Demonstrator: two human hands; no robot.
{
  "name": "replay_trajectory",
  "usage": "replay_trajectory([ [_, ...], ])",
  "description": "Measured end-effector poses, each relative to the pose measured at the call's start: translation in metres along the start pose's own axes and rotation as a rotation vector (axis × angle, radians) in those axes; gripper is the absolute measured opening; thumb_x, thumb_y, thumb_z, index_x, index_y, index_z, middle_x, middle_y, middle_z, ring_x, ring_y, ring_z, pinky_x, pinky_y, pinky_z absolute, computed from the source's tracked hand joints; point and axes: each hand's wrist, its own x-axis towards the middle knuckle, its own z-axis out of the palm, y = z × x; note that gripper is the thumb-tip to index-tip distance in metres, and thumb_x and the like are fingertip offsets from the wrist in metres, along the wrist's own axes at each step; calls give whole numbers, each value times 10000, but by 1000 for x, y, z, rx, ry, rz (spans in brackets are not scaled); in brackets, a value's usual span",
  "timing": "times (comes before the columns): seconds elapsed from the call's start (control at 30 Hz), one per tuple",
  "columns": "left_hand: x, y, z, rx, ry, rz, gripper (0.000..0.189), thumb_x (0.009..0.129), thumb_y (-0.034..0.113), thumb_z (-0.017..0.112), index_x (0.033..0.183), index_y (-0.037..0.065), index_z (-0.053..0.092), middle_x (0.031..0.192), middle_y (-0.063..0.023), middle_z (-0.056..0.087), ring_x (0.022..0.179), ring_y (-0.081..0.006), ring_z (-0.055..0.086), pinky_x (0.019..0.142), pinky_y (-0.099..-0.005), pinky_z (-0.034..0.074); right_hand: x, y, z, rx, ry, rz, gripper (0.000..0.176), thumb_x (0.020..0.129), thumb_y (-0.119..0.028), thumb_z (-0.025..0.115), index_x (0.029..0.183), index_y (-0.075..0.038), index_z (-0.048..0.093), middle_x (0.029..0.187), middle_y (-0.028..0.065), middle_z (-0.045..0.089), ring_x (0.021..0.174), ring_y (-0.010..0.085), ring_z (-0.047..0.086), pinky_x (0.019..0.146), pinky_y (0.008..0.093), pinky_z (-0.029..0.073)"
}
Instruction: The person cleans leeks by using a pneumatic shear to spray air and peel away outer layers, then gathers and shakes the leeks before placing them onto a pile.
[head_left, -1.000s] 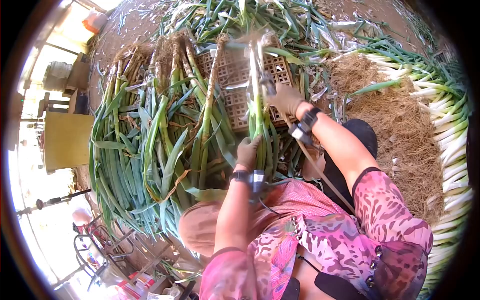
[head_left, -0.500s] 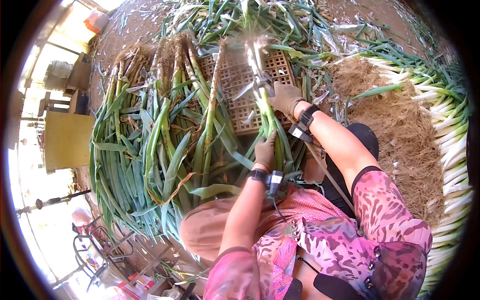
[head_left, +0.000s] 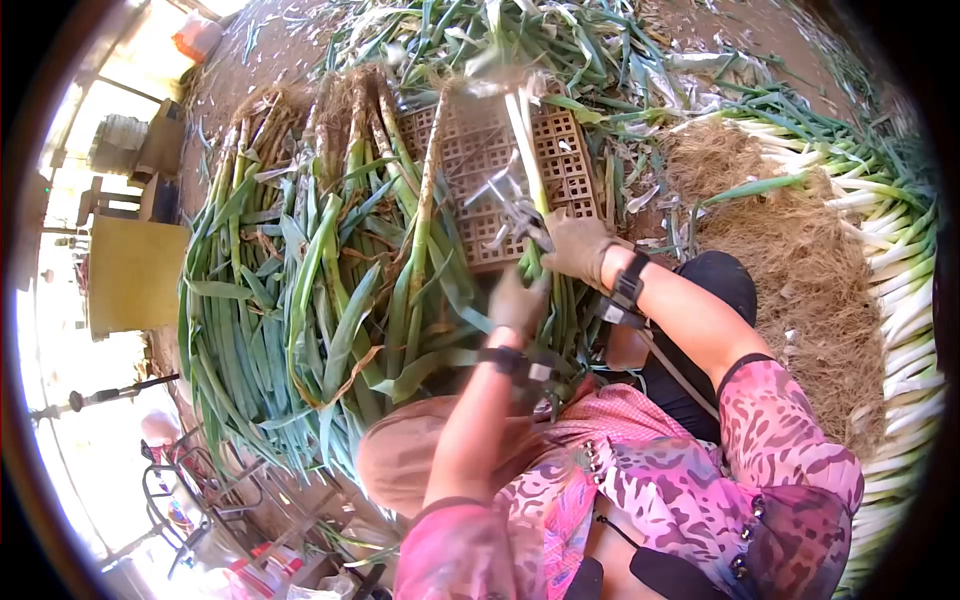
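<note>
Both my hands wear grey-brown gloves. My left hand (head_left: 517,303), blurred by motion, is closed round the green lower part of a long green onion (head_left: 527,150) that points away from me. Its white end lies over a tan plastic crate (head_left: 472,150); its root end is blurred. Just beyond it, my right hand (head_left: 580,247) is closed at a metal tool (head_left: 518,222) with thin prongs beside the stalk. To the left lies a big pile of unpeeled green onions (head_left: 270,310), brown roots pointing away.
On the right, peeled green onions (head_left: 885,265) lie in a long row beside a mat of brown roots (head_left: 800,290). Stripped leaves (head_left: 590,40) litter the ground ahead. A hose (head_left: 680,375) runs by my right forearm. A yellow panel (head_left: 135,275) stands far left.
My right hand and the metal tool have moved down the stalk toward me, closer to my left hand. My left hand has shifted slightly left and toward me. More white stem shows.
</note>
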Motion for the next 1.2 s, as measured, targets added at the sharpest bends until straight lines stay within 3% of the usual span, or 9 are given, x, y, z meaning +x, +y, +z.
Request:
replay_trajectory([
  [0.1,19,-10,-84,344,505,156,378,858,293,688,1109,17,634,1036,-190,682,981,-371,656,850,-480,524,-18,14,23,96,-18,-61,524,803,-392,691,1145,-19,555,1013,217,706,963,395,689,845,467,540],
  [0.13,23,-18,-128,529,523,-86,467,808,303,744,1140,-5,630,1036,-229,699,996,-393,672,854,-490,535,-29,15,32,146,-28,-45,512,801,-391,680,1137,-25,557,1000,216,705,952,400,685,840,472,532],
  [0.23,19,-35,-145,537,9,-374,529,772,382,776,1140,31,632,1134,-244,691,1096,-374,660,921,-461,525,-47,8,30,227,-63,-44,568,795,-427,667,1179,-17,584,982,227,710,963,397,684,852,473,525],
  [0.37,14,-38,-129,329,-102,-242,572,723,458,709,1100,28,720,1045,-226,723,1009,-368,695,896,-438,526,-57,9,39,330,-62,8,567,796,-442,676,1180,-33,589,975,239,704,959,406,676,848,487,518],
  [0.5,44,-1,-139,59,-23,-80,591,761,529,767,1071,27,740,913,-175,749,815,-275,729,758,-397,555,-64,12,42,593,9,23,520,832,-432,662,1146,-23,596,955,255,693,931,425,666,821,475,519],
  [0.83,60,3,-42,290,-172,-290,575,860,521,681,1244,94,645,1221,-214,671,1161,-347,639,992,-445,490,-103,9,42,580,71,46,618,847,-407,676,1281,9,531,937,266,695,917,412,681,815,469,530],
  [0.9,52,-14,-43,268,-48,-255,619,813,527,688,1215,56,676,1164,-214,698,1094,-358,671,962,-421,512,-113,8,37,459,69,30,639,846,-416,672,1298,10,520,951,264,697,925,412,680,833,475,523],
  [1.13,61,-15,-89,-302,-356,-207,492,875,379,743,1162,-17,697,937,-67,723,814,-131,675,735,-270,547,-56,12,45,498,213,-5,613,852,-409,665,1263,26,530,928,294,672,890,460,651,794,494,517],
  [1.2,64,5,-103,-402,-332,-216,496,867,382,737,1125,-40,693,895,-88,722,755,-150,681,678,-280,549,-55,8,37,542,242,-28,611,858,-382,672,1279,34,521,931,290,674,890,454,654,783,481,521],
])
